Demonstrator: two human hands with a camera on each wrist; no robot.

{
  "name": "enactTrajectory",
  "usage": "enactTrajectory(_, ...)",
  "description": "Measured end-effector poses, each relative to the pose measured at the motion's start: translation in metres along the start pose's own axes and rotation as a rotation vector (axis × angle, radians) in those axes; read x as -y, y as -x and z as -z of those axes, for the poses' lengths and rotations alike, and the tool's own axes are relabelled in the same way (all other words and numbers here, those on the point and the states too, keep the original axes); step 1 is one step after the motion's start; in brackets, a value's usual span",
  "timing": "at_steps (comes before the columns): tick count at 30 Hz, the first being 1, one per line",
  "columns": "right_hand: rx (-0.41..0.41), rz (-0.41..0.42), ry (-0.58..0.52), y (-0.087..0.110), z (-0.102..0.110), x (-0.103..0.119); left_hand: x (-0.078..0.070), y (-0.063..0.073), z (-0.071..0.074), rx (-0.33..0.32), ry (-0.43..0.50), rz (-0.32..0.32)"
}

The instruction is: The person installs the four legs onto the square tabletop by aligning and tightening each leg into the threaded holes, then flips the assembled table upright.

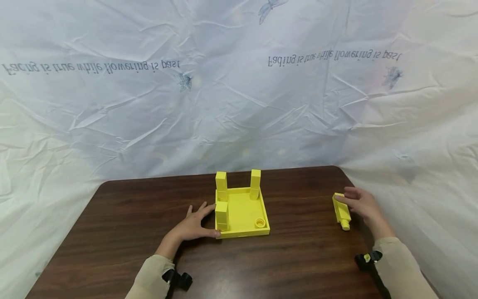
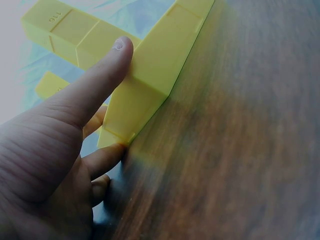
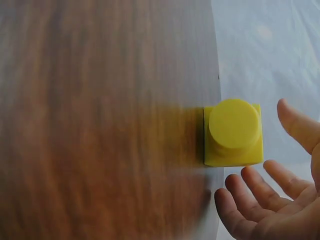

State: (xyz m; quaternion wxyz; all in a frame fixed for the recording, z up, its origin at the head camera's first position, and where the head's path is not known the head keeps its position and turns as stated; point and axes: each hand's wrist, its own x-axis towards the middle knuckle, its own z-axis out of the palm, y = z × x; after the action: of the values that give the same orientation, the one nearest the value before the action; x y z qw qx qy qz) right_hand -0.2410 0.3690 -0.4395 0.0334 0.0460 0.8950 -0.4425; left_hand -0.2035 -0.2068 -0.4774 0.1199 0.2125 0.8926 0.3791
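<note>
A yellow square tray-like base (image 1: pixel 244 214) lies on the table. Yellow posts (image 1: pixel 221 181) stand upright at three of its corners; a round socket (image 1: pixel 260 223) shows at the front right corner. My left hand (image 1: pixel 192 226) holds the base's front left corner. In the left wrist view its thumb (image 2: pixel 112 62) lies along one wall, with fingers against the adjoining side. A loose yellow post (image 1: pixel 341 211) with a round end (image 3: pixel 234 124) lies at the table's right. Beside it is my right hand (image 1: pixel 364 203), fingers spread and apart from the post in the right wrist view.
The dark wood-grain table (image 1: pixel 298 257) has its right edge close to the loose post. A wrinkled white printed cloth (image 1: pixel 239 104) hangs behind the table and along both sides. Black camera straps (image 1: pixel 177 279) are on both wrists.
</note>
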Motion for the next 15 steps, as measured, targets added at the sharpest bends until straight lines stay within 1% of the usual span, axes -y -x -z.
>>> enactTrajectory(3,0.008,-0.023,0.0,0.0007,-0.0008,0.0027,0.0002,0.0001,-0.0003,-0.001,0.002,0.003)
enactTrajectory(10,-0.013,-0.056,0.126,0.0002,-0.0041,0.006,0.0001,0.0,-0.0007,-0.002,0.0,0.0)
enactTrajectory(12,-0.017,-0.065,0.138,-0.0001,-0.0052,0.0063,-0.0001,-0.0001,-0.0007,-0.002,-0.001,-0.001)
enactTrajectory(15,0.004,-0.071,0.151,-0.0022,-0.0067,0.0075,-0.0001,0.001,-0.0002,-0.005,0.001,-0.003)
